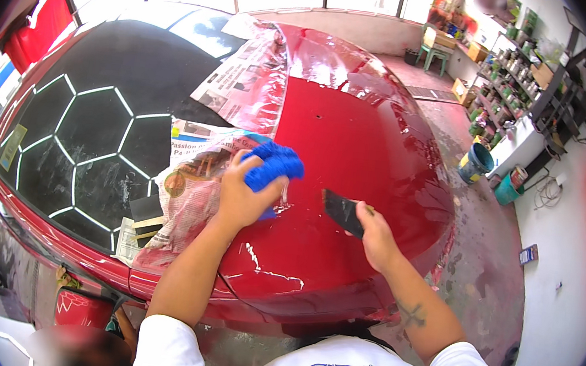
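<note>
A shaggy blue wash sponge [273,165] is gripped in my left hand [243,196], its fingers curled round it, over the newspaper's edge beside the red car panel [356,129]. Between the thumb and fingers of my right hand [376,238] is a flat black sanding block or folded sandpaper [342,213]; I cannot tell which. It is tilted above the glossy panel, and whether it touches is unclear. Streaks of water shine on the red paint. Newspaper sheets [194,201] cover the border between the panel and the dark glass [141,60].
Small flat strips [146,225] lie by the newspaper's lower left. A person [79,346] is at the lower left beside the car. Along the right wall stand a dark bucket [477,162], a teal bucket [506,190] and shelves of cans [511,77]. A green stool [436,48] stands behind.
</note>
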`<state>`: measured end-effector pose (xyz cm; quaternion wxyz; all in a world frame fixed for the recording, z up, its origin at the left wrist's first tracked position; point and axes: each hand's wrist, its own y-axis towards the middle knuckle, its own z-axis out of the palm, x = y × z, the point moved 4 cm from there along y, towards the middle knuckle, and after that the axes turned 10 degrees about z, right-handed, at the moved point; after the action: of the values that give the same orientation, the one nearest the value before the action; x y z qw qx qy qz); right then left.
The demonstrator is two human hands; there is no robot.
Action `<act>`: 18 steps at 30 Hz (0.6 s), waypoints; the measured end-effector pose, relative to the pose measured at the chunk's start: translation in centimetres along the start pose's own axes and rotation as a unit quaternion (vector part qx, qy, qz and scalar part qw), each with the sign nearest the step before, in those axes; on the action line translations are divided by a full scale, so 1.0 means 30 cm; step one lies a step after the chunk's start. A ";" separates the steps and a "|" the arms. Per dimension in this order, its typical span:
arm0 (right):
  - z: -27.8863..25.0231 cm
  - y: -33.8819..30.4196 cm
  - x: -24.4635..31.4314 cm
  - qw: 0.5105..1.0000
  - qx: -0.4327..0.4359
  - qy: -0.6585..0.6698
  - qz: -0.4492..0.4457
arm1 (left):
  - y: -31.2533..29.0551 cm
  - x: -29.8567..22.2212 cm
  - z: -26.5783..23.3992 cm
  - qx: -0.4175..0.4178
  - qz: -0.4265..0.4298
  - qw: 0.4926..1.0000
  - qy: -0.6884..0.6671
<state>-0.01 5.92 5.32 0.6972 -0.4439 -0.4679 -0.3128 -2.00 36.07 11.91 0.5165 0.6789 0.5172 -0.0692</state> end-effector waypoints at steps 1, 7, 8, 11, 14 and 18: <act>-0.065 -0.024 -0.003 0.999 -0.014 0.021 0.026 | -0.005 -0.063 0.011 0.039 0.059 0.994 0.082; -0.315 -0.189 -0.053 0.988 -0.148 0.033 0.037 | -0.071 -0.148 0.114 0.251 0.053 0.919 0.298; -0.365 -0.206 -0.066 0.989 -0.127 0.067 0.043 | -0.085 -0.159 0.125 0.247 0.057 0.910 0.328; -0.455 -0.266 -0.101 0.991 -0.126 0.045 -0.032 | -0.119 -0.167 0.184 0.258 0.023 0.890 0.376; -0.498 -0.348 -0.087 0.977 -0.190 -0.061 -0.075 | -0.098 -0.188 0.261 0.234 0.017 0.893 0.384; -0.748 -0.381 -0.195 0.921 -0.311 -0.225 -0.059 | 0.055 -0.066 0.410 0.165 0.072 0.915 0.362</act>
<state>-3.47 -19.10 -0.15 0.3805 -0.6689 -0.5167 -0.3753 3.79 25.43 8.59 0.1781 0.7687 0.5995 0.1343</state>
